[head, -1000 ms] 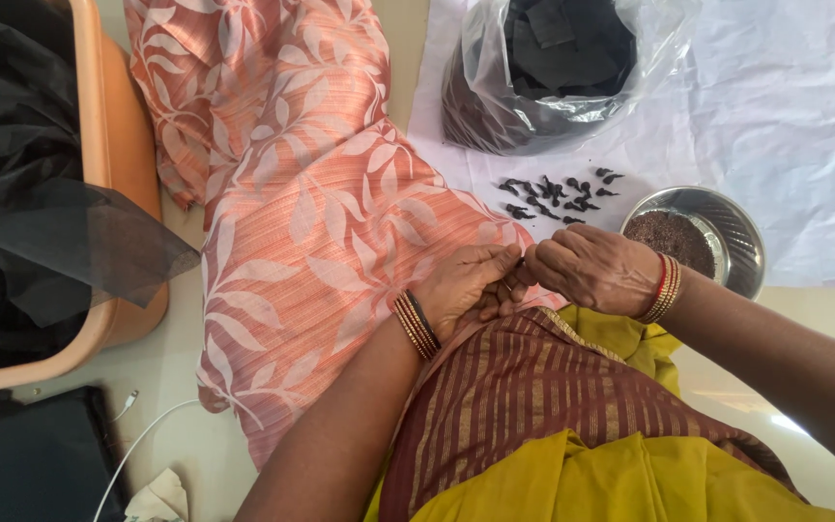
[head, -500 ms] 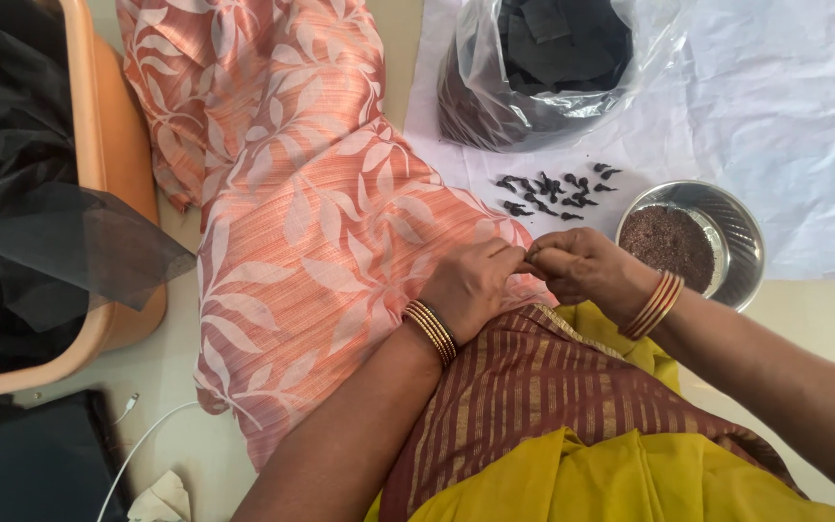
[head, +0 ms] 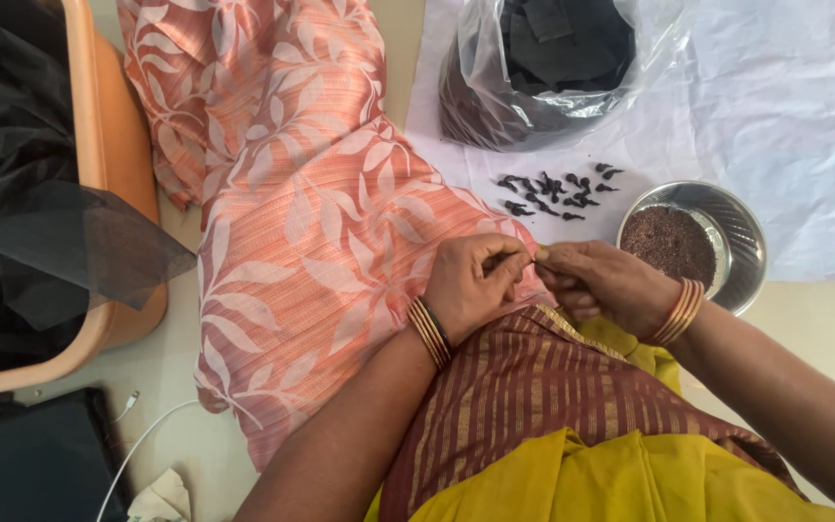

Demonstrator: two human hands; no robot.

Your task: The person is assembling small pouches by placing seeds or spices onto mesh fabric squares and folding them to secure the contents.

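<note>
My left hand (head: 471, 285) and my right hand (head: 596, 282) meet fingertip to fingertip over the edge of an orange cloth with pale leaf print (head: 311, 222). Both pinch something very small between thumb and fingers; it is too small to make out. Bangles circle both wrists. A steel bowl of dark brown grains (head: 698, 242) stands just right of my right hand. Several small black twisted pieces (head: 553, 193) lie on a white sheet (head: 785, 106) beyond my hands.
A clear plastic bag of black material (head: 553, 68) stands at the back. An orange tub with black netting (head: 99, 184) is at the left. A white cable (head: 142, 449), crumpled tissue (head: 161, 498) and a dark flat object (head: 21, 464) lie bottom left. Maroon striped and yellow cloth covers my lap.
My hands have shifted slightly away from my lap and their fingertips have come together over the cloth edge. The view has tilted a little.
</note>
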